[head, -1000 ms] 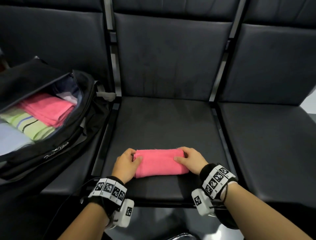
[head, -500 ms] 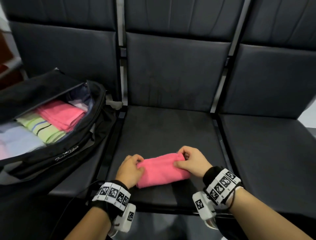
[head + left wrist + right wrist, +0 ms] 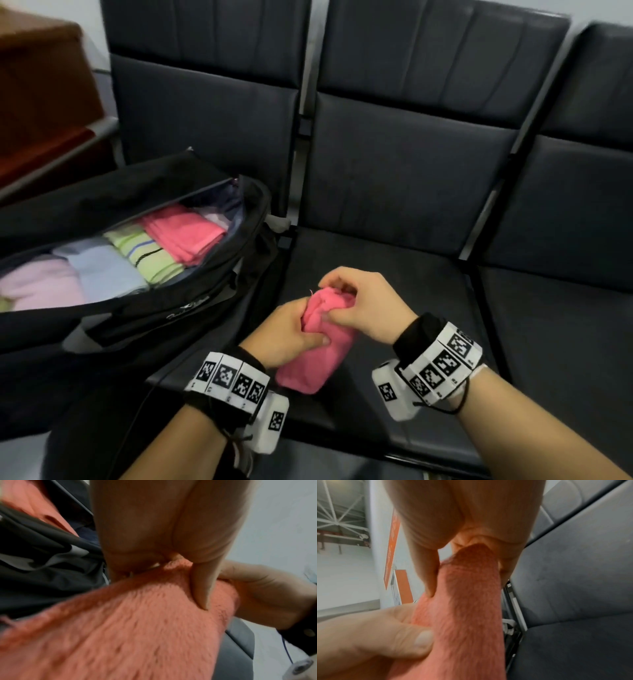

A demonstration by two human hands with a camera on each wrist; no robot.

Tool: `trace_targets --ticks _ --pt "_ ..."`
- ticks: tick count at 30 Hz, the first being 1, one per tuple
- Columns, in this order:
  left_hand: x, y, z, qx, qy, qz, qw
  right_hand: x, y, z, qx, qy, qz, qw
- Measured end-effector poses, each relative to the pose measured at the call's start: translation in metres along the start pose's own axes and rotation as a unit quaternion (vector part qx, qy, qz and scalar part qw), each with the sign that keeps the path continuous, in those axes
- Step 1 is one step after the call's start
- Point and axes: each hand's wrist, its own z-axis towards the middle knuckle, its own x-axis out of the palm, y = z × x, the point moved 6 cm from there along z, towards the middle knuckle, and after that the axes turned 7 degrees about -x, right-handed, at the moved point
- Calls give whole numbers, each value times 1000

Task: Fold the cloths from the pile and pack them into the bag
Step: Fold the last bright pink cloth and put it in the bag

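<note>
Folded pink cloth point(image 3: 317, 356) held above middle seat point(image 3: 394, 284), long axis near-to-far, far end tilted up and slightly right. Left hand point(image 3: 291, 334) grips left side, thumb on top; right hand point(image 3: 363, 305) pinches far end. Bag point(image 3: 191, 308) open on left seat, five folded cloths visible inside: pale pink, light blue, green striped, pink, white. Three seats.

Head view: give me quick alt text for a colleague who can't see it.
Both hands, left hand and right hand, grip a folded pink cloth above a dark seat. To the left, an open black bag holds folded cloths side by side.
</note>
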Motion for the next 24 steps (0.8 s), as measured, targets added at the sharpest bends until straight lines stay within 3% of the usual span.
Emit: trace_targets --ticks 3,5,13,18,24 --pt "-45 11 -6 -15 -83 -66 994 15 1 33 30 -68 81 994" --pt "-76 19 -10 -26 -126 -123 984 34 -1 55 67 -72 143 985" --pt "-180 59 -29 -111 -251 -353 894 140 22 121 120 114 265 950" --pt "-226 95 -42 -203 -287 -444 824 181 44 168 110 143 257 950" --pt "-271 120 -49 -268 -267 -504 776 221 58 219 140 119 299 936"
